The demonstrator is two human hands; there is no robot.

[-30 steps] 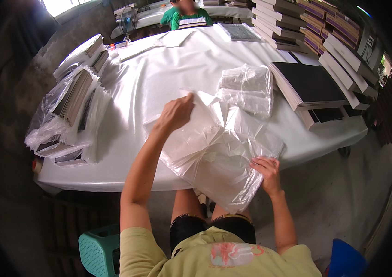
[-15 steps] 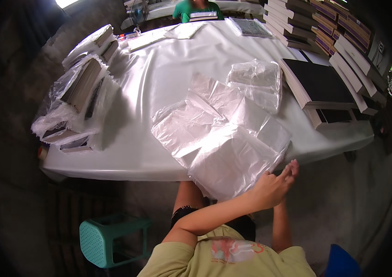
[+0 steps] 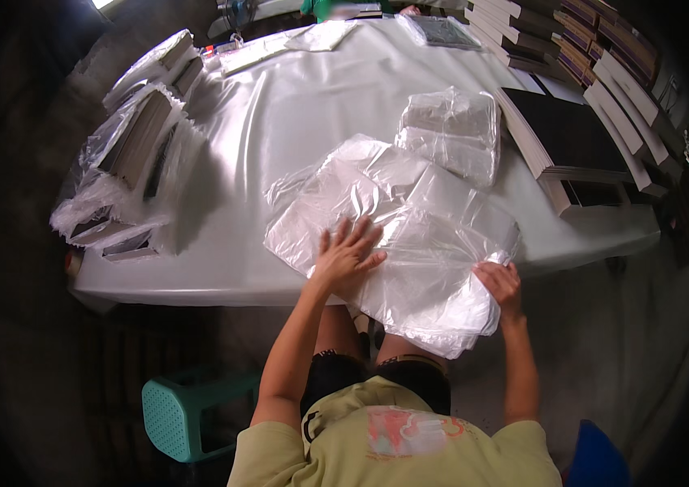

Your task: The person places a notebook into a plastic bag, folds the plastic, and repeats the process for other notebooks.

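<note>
Left hand (image 3: 346,256) presses flat, fingers spread, on clear plastic bags (image 3: 409,235); right hand (image 3: 500,282) pinches their edge.

Left hand (image 3: 347,256) flat on clear plastic bags (image 3: 409,235), right hand (image 3: 500,282) pinching their edge, white table (image 3: 295,105).

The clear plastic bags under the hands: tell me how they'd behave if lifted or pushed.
The clear, crinkled plastic bags probably lift floppy: their front edge already droops over the rim of the white-covered table. They look thin and light. The glossy film likely slides; the left hand lies flat on them while the right hand has its grip on an edge.
</note>
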